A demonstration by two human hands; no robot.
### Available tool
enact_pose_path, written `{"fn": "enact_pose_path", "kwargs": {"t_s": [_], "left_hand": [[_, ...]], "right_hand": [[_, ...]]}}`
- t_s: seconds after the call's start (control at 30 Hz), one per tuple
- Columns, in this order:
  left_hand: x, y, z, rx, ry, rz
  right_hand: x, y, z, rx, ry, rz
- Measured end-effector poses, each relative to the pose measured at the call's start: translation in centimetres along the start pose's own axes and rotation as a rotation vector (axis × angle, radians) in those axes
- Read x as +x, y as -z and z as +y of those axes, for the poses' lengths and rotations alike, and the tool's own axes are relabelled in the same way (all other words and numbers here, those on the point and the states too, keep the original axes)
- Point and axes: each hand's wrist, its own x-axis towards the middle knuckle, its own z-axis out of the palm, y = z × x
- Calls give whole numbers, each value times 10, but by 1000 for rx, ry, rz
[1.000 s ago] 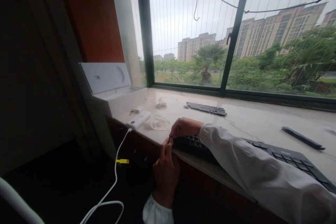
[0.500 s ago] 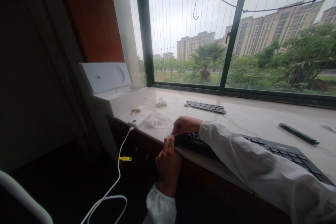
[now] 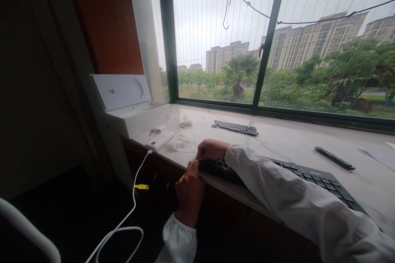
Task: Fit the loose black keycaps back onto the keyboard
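A black keyboard point(image 3: 311, 178) lies along the front edge of the sill, partly covered by my right sleeve. Toward its left end some keycaps are off and the switches show. My right hand point(image 3: 212, 149) is closed, reaching across to the left end, its fingertips low at the corner. My left hand point(image 3: 189, 185) comes up from below the edge, with fingers bunched against that same corner, close to the right fingertips. Whatever sits between the fingers of either hand is too small or hidden. Behind the keyboard, dark keycaps point(image 3: 236, 127) lie in several rows.
A long dark bar-shaped piece point(image 3: 335, 158) lies at the right. To the left are an open white box point(image 3: 142, 118), a white power bank point(image 3: 159, 140) with a white cable point(image 3: 135, 197), and crumpled tissue point(image 3: 182, 144). The window point(image 3: 216, 102) bounds the back.
The view has shifted slightly, so everything sits a little further left. Both hands stay at the keyboard's left corner in nearly the same pose.
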Motion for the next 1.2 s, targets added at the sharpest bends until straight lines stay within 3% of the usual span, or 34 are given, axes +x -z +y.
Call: {"fn": "enact_pose_path", "kwargs": {"t_s": [0.4, 0.73, 1.03, 1.2], "left_hand": [[0, 2, -4, 56, -12, -13], [2, 7, -4, 22, -28, -41], [-3, 7, -10, -167, 55, -41], [-4, 3, -12, -274, 89, -35]], "right_hand": [[-7, -7, -10, -87, 55, 124], [-2, -2, 0, -18, 15, 40], [-8, -2, -8, -99, 80, 101], [-13, 3, -16, -123, 107, 59]]}}
